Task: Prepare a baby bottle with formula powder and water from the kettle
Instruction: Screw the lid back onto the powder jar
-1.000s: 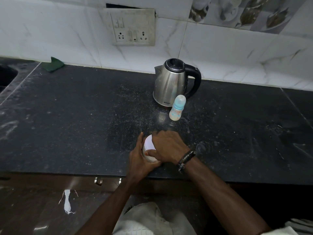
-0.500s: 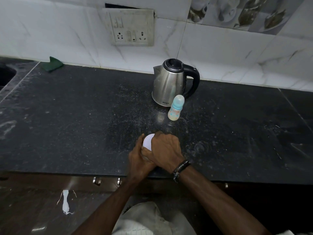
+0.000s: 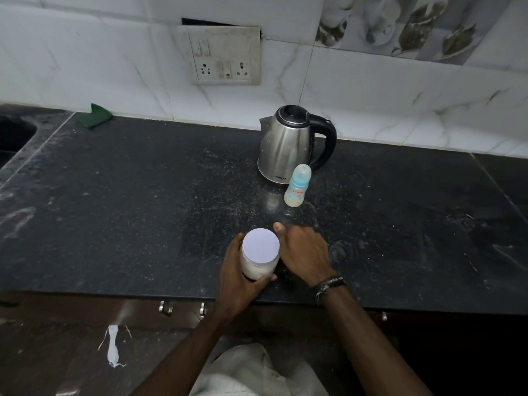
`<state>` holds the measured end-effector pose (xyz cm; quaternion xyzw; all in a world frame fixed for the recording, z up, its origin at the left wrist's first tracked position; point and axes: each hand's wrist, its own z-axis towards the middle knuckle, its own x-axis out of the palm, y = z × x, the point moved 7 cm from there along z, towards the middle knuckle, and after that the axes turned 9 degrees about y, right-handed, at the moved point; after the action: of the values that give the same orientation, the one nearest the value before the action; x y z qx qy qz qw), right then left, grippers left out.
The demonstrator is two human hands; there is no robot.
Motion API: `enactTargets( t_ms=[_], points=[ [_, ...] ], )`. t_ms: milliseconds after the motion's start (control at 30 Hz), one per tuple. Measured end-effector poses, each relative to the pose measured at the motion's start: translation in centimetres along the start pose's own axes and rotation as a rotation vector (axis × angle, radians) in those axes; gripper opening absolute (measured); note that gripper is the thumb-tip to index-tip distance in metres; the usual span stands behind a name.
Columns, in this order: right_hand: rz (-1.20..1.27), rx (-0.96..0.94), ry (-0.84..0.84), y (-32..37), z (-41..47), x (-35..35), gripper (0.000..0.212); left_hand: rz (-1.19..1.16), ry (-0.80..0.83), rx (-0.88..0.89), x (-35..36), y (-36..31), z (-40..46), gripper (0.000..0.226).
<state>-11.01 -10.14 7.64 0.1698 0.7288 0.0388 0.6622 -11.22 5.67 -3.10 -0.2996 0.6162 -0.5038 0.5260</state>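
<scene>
A clear jar of white formula powder with a white lid stands near the front edge of the black counter. My left hand wraps around the jar's body from the left and front. Just right of the lid lies my right hand, palm down with its fingers loosely spread; it holds nothing and its thumb is close to the lid's rim. Further back stands a steel kettle with a black lid and handle. A capped baby bottle with a blue top stands upright in front of the kettle.
A green cloth lies at the back left beside the sink edge. A wall socket panel sits on the tiled wall above the kettle. Powder specks dust the counter. Drawer handles show below the front edge.
My right hand, which covered and gripped the lid before, has slid off to the right, so the whole white lid now shows. The left hand still holds the jar.
</scene>
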Motion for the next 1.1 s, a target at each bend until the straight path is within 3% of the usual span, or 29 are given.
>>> enactTargets(
  t_ms=[200,567,1000,1100],
  points=[
    [-0.078,0.074,0.244,-3.0,-0.1,4.7,0.022,0.052,-0.019,0.016,0.1,1.5,-0.1,0.103],
    [-0.210,-0.009,0.256,-2.8,0.4,7.2,0.026,0.122,-0.023,0.000,-0.7,1.1,5.4,0.106],
    [-0.160,-0.051,0.251,-3.7,0.8,7.4,0.032,0.274,0.046,-0.110,0.6,-0.4,15.6,0.110],
    [-0.170,-0.054,0.259,-3.7,1.1,7.4,0.032,0.349,0.058,-0.128,1.0,-0.4,16.8,0.101]
  ],
)
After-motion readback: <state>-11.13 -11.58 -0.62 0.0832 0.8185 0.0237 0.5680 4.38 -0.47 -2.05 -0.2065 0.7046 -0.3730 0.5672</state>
